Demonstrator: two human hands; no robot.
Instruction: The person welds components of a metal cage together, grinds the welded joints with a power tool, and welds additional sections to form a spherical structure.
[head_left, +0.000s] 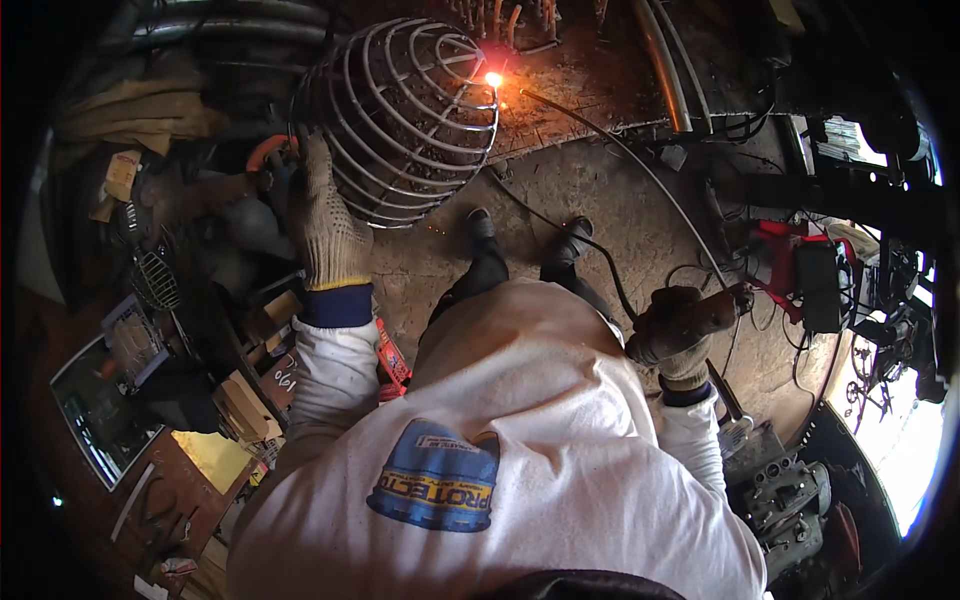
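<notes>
A dome-shaped cage of bent metal rods (415, 125) lies tilted at the edge of a dark worktable. My left hand (335, 225), in a knitted glove, grips the cage's left rim; its fingertips are partly hidden. In my right hand (680, 330), gloved and closed, is a welding electrode holder (738, 298). From the holder a long thin welding rod (640, 165) reaches up and left toward the cage. A bright glow (493, 79) burns on the cage's right side, with the rod's tip slightly apart from it. A dark cable (610, 260) runs by my right hand.
The worktable (590, 80) carries upright rod pieces at the back and a metal pipe (665, 65). At right stands a red and black machine (800, 270) among loose cables. An engine-like metal part (785, 495) sits lower right. Boxes and a glass panel (100, 410) crowd the left.
</notes>
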